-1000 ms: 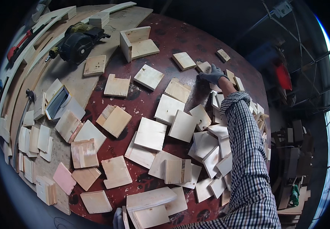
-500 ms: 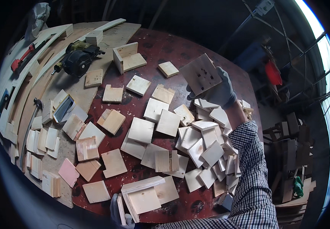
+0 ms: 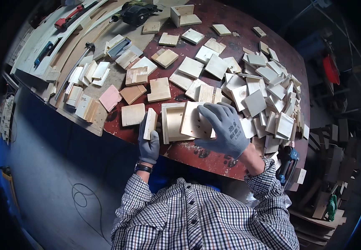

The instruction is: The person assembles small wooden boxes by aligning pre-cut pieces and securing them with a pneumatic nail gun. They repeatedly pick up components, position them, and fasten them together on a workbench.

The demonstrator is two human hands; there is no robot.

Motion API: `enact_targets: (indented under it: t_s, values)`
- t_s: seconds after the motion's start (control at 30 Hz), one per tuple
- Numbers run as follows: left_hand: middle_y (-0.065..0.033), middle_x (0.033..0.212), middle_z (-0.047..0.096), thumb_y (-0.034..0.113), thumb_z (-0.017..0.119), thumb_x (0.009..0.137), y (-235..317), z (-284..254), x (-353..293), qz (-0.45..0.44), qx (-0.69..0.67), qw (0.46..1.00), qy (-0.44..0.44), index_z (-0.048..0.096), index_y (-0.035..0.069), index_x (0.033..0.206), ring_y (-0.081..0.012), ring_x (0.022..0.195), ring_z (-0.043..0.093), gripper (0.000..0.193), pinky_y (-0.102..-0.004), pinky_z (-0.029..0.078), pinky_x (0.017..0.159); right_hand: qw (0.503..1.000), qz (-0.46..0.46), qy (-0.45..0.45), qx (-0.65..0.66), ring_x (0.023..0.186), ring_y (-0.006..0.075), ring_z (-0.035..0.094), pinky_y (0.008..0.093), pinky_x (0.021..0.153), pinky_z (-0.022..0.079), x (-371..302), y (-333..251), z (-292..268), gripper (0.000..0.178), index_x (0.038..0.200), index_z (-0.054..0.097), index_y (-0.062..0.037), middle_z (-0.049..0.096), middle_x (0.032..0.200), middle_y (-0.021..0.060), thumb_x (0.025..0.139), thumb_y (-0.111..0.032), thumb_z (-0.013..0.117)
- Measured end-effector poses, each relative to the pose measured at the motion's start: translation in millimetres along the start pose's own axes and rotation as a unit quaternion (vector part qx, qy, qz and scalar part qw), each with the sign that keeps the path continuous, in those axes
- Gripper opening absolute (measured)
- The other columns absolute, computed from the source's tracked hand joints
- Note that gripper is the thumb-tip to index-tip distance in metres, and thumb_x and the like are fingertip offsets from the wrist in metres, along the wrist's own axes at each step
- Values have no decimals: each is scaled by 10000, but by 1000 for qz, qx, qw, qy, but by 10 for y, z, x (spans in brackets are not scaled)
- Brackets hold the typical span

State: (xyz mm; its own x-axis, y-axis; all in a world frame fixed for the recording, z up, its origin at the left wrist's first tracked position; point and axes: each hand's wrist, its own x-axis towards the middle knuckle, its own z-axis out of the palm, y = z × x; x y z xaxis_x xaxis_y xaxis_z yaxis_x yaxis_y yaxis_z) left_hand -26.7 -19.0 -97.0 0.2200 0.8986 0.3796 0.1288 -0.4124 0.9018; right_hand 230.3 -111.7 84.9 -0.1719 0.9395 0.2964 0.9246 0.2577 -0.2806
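Note:
My left hand, in a grey glove, grips a small wooden board upright by its lower end, at the table's near edge. In my right hand, gloved alike, is a square knotted wooden board, pinched at its right side with the fingers over the top. This board is tilted over joined plywood-edged pieces that form a corner. The square board partly hides that corner's right side. A notched wooden block and a plain square block lie close by.
Loose wooden blocks are heaped on the red table at right, beside a blue-and-black power tool. At left lie a hammer, a red tool and a dark power tool. A cable coils on the floor.
My view has tipped down toward the near edge. The right hand has brought its knotted board from the far right to the joined pieces. My left hand shows more fully, holding its board.

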Motion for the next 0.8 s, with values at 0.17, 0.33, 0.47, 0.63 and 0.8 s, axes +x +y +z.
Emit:
enact_targets:
  t_s: [0.17, 0.33, 0.47, 0.63, 0.8]
  values:
    - [-213, 1525, 541, 347, 530, 1093, -65, -17, -24, -32, -58, 997, -26, 465, -36, 1525, -339, 1425, 517, 581, -422, 407, 1173, 994, -89, -4, -67, 1317, 342, 541, 558, 1151, 375, 116, -26, 282, 859, 1426, 557, -165, 577, 1385, 107, 678, -427, 890]
    - [-200, 1520, 558, 447, 533, 1084, 152, 17, 107, 39, -42, 996, -72, 466, -19, 1532, -312, 1414, 538, 649, -412, 422, 1163, 995, -15, 27, -95, 1353, 322, 511, 543, 1100, 423, -62, -52, 720, 778, 1463, 558, -272, 544, 1463, 60, 756, -444, 833]
    - [-205, 1522, 553, 441, 524, 1089, 180, 11, 65, 24, -41, 996, -70, 461, -24, 1534, -318, 1427, 522, 647, -409, 403, 1176, 995, 32, 51, -78, 1290, 321, 555, 526, 1034, 451, -183, -125, 888, 763, 1483, 549, -280, 525, 1498, 86, 782, -421, 817]
    - [99, 786, 466, 285, 585, 1087, -164, -2, -90, -128, -195, 972, -22, 642, 29, 1224, 8, 671, 408, 296, -211, 331, 559, 982, 111, 143, 61, 1336, 392, 511, 520, 1093, 414, -339, -152, 1083, 1034, 1592, 365, -107, 444, 1554, 198, 760, -459, 870]
    - [43, 996, 558, 247, 588, 1074, -290, -85, -180, -132, -225, 964, -48, 603, 10, 1254, -47, 825, 480, 297, -222, 438, 740, 941, 220, 225, 127, 1307, 414, 508, 505, 1096, 399, -589, -244, 1209, 795, 1532, 400, 24, 503, 1447, 255, 942, -398, 726]
